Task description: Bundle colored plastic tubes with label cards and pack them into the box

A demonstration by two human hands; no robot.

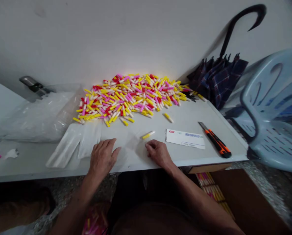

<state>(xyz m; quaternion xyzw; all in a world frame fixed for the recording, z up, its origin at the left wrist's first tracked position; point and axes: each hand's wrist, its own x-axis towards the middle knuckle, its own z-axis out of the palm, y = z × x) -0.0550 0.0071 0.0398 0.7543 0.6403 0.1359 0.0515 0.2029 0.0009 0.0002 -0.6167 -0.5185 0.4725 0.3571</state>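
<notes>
My left hand (104, 154) rests on the white table with fingers stretched out and thumb apart, touching or very near the edge of some flat clear plastic bags (88, 140). My right hand (159, 152) lies near the table's front edge, its fingers curled in; whether anything is inside them is hidden. Just beyond its fingertips is a small tube with a yellow end (148, 134). Another such yellow and white tube (168, 117) lies farther back. Against the wall spreads a large pile of small tubes (128, 98) in white with yellow, pink and red ends.
To the right lie a torn printed card (185, 139) and an orange-black utility knife (214, 139), blade exposed. A large plastic bag (45, 114) sits left. An umbrella (217, 78) and a light blue chair (270, 107) stand right. Below is an open cardboard box (249, 199) with packed tubes.
</notes>
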